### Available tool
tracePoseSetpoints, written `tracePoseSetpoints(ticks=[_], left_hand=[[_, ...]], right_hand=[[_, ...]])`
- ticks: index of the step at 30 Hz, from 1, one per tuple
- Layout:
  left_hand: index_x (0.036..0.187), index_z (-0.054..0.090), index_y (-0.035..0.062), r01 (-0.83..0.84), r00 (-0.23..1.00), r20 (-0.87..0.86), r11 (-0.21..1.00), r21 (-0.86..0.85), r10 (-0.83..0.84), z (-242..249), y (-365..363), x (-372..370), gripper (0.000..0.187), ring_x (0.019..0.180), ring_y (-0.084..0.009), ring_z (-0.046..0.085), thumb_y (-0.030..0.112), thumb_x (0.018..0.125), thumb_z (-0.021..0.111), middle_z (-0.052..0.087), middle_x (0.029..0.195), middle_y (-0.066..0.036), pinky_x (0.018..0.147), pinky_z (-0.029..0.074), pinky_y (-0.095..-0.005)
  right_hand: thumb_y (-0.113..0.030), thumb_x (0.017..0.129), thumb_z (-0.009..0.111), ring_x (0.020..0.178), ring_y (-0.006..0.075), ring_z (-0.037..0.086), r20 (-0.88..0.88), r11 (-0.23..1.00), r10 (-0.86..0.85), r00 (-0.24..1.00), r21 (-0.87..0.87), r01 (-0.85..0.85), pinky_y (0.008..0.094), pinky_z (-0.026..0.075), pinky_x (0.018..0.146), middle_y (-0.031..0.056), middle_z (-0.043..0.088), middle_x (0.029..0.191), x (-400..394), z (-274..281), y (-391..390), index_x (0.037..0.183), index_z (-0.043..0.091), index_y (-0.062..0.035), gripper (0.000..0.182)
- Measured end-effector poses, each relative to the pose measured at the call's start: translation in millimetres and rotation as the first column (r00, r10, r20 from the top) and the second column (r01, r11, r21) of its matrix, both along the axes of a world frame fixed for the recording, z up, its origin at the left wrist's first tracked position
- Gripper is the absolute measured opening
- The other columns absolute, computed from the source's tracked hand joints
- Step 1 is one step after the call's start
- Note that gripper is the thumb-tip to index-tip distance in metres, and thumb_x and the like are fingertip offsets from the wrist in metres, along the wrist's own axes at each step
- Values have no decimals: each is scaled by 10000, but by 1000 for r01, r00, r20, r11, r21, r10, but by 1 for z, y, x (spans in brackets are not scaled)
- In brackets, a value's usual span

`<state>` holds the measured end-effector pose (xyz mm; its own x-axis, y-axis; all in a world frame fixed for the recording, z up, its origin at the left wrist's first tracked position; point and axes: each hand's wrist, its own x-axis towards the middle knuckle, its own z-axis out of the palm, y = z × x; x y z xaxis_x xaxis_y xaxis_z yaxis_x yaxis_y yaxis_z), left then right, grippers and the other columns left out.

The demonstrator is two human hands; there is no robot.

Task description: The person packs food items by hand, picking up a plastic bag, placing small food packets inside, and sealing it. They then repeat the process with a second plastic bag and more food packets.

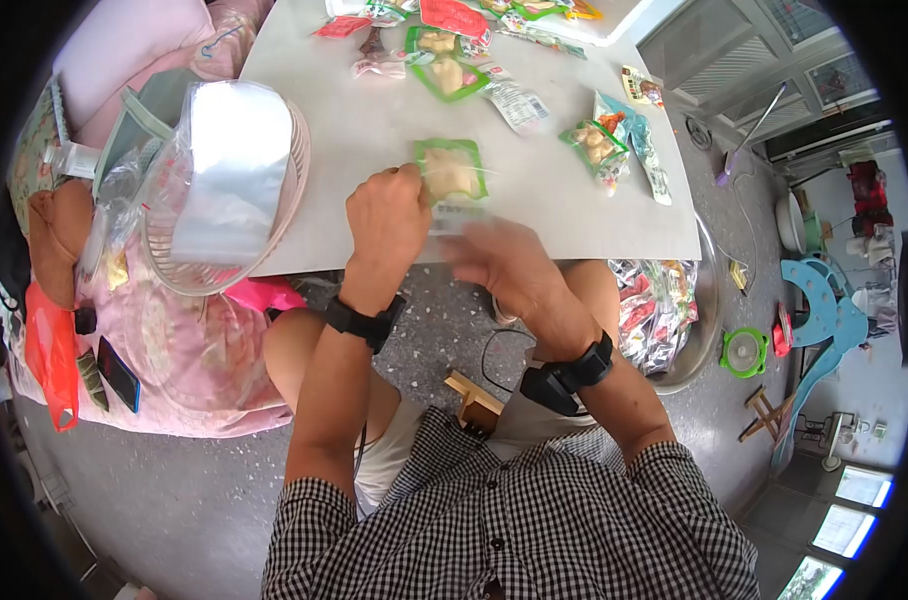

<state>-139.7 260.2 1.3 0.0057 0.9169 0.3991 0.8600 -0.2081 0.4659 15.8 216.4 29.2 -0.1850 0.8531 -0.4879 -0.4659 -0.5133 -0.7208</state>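
Note:
A clear snack packet (452,172) with a green border and pale pieces inside is at the table's near edge. My left hand (387,215) is closed at its left side, with the fingertips hidden behind the knuckles. Smeared by motion, my right hand (504,265) is just below and right of the packet, near the table edge. Whether its fingers touch anything cannot be made out. Farther up the table lie more green-bordered packets (457,78) and a white printed packet (519,103). Another packet (592,145) lies to the right.
A plastic basket (299,175) holding clear plastic bags (229,170) stands at the left. Below the table's right side, a metal basin (712,300) holds several packets. A small wooden stool (757,412) and a green fan (744,352) stand on the floor.

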Motion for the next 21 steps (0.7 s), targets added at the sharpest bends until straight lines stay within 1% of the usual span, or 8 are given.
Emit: tracePoseSetpoints(ticks=[5, 8, 10, 12, 14, 17, 19, 21], left_hand=[[855, 639, 45, 49, 999, -5, 998, 37, -49, -3, -2, -1, 111, 645, -337, 605, 53, 756, 591, 621, 711, -147, 562, 464, -434], [893, 646, 57, 111, 994, -14, 994, 25, -110, -3, -5, -1, 158, 641, -323, 605, 40, 749, 585, 616, 702, -141, 557, 463, -421], [852, 616, 50, 130, 991, 0, 991, 35, -130, -4, -5, -1, 127, 624, -328, 598, 32, 732, 578, 601, 682, -142, 546, 459, -423], [747, 552, 31, 122, 991, 35, 989, 83, -125, -6, -4, -1, 46, 591, -349, 585, 23, 704, 567, 576, 650, -146, 527, 453, -436], [740, 549, 29, 85, 995, 43, 991, 103, -90, -3, -3, -6, 39, 583, -348, 582, 22, 706, 567, 578, 651, -145, 520, 452, -437], [726, 545, 29, 62, 995, 66, 991, 118, -70, 3, -3, -10, 28, 575, -348, 582, 25, 710, 568, 580, 649, -143, 514, 455, -438], [774, 580, 33, 56, 996, 71, 994, 88, -63, 3, -4, -10, 61, 594, -337, 591, 26, 714, 578, 599, 673, -142, 531, 463, -427], [881, 654, 40, 52, 997, 56, 998, 31, -54, 3, -4, -10, 171, 636, -316, 609, 26, 720, 598, 636, 723, -143, 568, 476, -403]], right_hand=[[-102, 868, 569, 534, 160, 584, 479, 968, 177, 860, 75, -241, 284, 497, 447, 138, 638, 831, 5, 7, 31, 1025, 554, 80, 240], [-96, 857, 557, 549, 159, 591, 519, 974, 135, 844, 86, -209, 266, 480, 440, 142, 641, 820, 6, -1, 54, 980, 570, 89, 223], [-112, 857, 565, 537, 148, 579, 481, 731, -123, 868, 636, -248, 256, 464, 437, 137, 644, 793, 10, -49, 66, 954, 584, 87, 223], [-127, 858, 572, 526, 135, 570, 388, 643, -192, 901, 744, -183, 246, 454, 440, 126, 647, 758, 7, -54, 65, 928, 600, 77, 218], [-141, 861, 577, 518, 122, 564, 392, 836, -136, 910, 538, -107, 236, 448, 448, 111, 649, 722, 2, -17, 46, 908, 616, 60, 210], [-162, 864, 582, 510, 106, 555, 549, 926, -24, 835, 328, -189, 218, 434, 457, 90, 652, 688, 19, 20, 46, 902, 632, 35, 207], [-190, 861, 583, 507, 91, 546, 639, 874, -180, 748, 452, -175, 213, 404, 439, 88, 653, 686, 26, 17, 76, 891, 640, 19, 218], [-215, 838, 605, 557, 138, 592, 739, 855, -195, 644, 450, -258, 258, 453, 495, 105, 657, 691, 28, 16, 114, 882, 638, 30, 251]])
